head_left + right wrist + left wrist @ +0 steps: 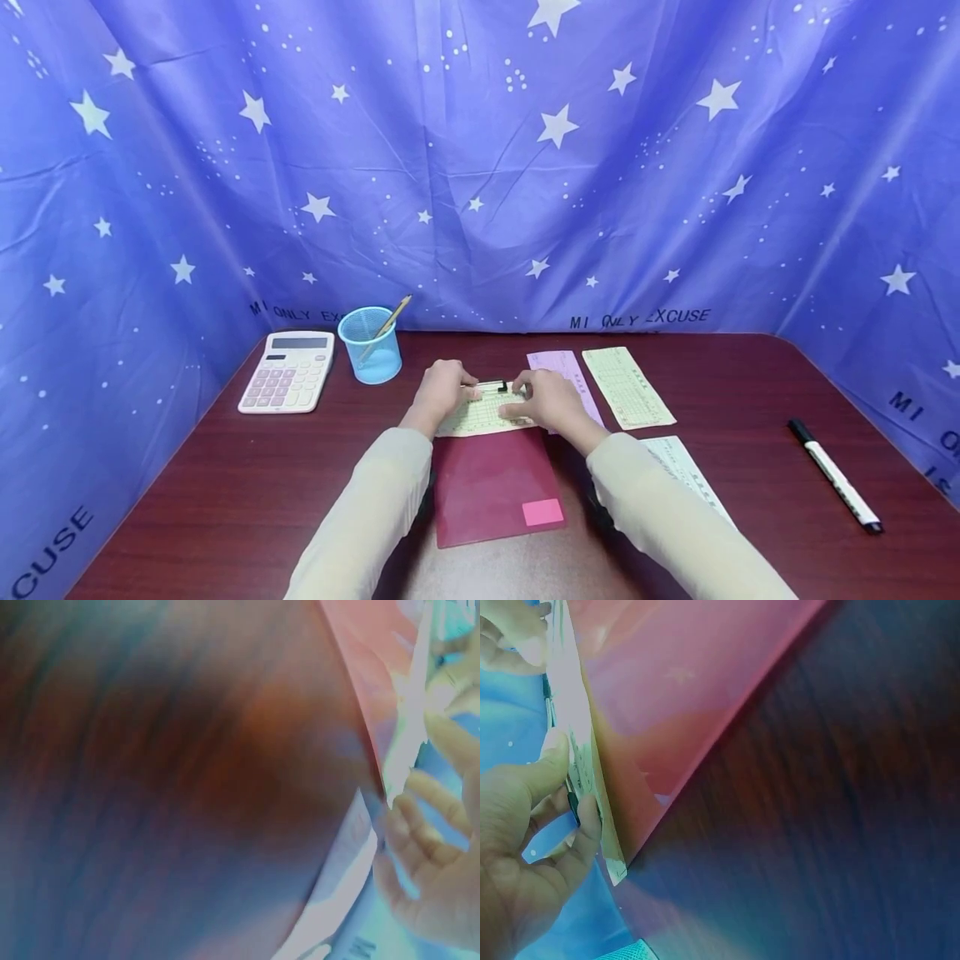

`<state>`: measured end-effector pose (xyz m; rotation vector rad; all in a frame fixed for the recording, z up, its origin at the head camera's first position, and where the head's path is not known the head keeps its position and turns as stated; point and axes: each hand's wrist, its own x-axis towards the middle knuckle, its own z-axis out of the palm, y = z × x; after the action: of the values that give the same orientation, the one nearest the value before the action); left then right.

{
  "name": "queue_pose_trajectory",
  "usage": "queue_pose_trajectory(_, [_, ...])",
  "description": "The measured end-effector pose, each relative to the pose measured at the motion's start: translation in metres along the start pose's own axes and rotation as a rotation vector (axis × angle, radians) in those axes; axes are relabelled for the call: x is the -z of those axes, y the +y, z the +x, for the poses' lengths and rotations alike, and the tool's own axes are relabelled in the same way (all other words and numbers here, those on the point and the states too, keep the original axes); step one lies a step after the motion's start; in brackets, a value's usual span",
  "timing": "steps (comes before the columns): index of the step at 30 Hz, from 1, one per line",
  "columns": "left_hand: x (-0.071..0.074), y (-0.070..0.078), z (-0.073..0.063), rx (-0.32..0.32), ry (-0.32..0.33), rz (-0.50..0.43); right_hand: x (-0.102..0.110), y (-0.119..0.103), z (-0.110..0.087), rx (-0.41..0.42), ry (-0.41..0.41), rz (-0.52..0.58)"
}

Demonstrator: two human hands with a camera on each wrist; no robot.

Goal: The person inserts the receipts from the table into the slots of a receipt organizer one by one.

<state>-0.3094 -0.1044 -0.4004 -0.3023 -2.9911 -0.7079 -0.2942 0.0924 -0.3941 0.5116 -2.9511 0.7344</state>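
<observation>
Clip board work seen from above, two hands at the far end of a flat, glossy maroon rect. board (495, 487), which lies mid-scene on a dark red-brown wood-grain worktop (187, 500). A pale-yellow printed paper slip (476, 423) covers the board's far part, its far edge by a thin metal clip w/ black end (503, 387). The L hand (441, 393) is at the slip's L side, thumb & fingers bent, touching slip near clip; cannot tell if it pinches either. The R hand (552, 402) is at the R side, thumb on the slip's face, forefinger bent by the clip's black end, a gap btwn them, other fingers apart in the R wrist view. A pink rect. label (543, 512) marks the board's near R corner. R of the board: a lilac printed slip (572, 367), partly behind the R hand; farther R, a yellow-green printed slip (628, 387); nearer, a whitish printed slip (693, 475), partly under the R sleeve (660, 500). Far R: a white marker w/ black cap (836, 479). Far L: a white-and-pink calculator (315, 375), then a light-blue mesh cup (378, 362) w/ a yellow pencil (400, 310) leaning in it.
</observation>
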Motion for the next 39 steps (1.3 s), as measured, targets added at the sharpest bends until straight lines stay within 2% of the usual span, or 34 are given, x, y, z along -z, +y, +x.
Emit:
queue_pose_trajectory(6, [0.002,-0.001,-0.003,0.001,0.007,0.024,0.027,0.017,-0.008,0.152,-0.052,0.128])
queue_pose_trajectory(14, [0.005,-0.002,-0.004,-0.006,0.021,0.026,0.066,0.041,-0.032,0.215,-0.068,0.171])
queue_pose_trajectory(20, [0.005,-0.003,-0.004,-0.019,0.036,0.019,0.089,0.063,-0.057,0.182,-0.073,0.229])
queue_pose_trajectory(25, [0.004,-0.002,-0.005,-0.018,0.039,0.007,0.102,0.082,-0.079,0.103,-0.055,0.284])
queue_pose_trajectory(32, [0.000,-0.001,-0.002,-0.034,0.038,0.024,0.108,0.109,-0.115,0.018,-0.035,0.429])
queue_pose_trajectory(39, [-0.003,0.002,-0.002,-0.027,0.024,0.006,0.110,0.126,-0.146,-0.031,-0.026,0.434])
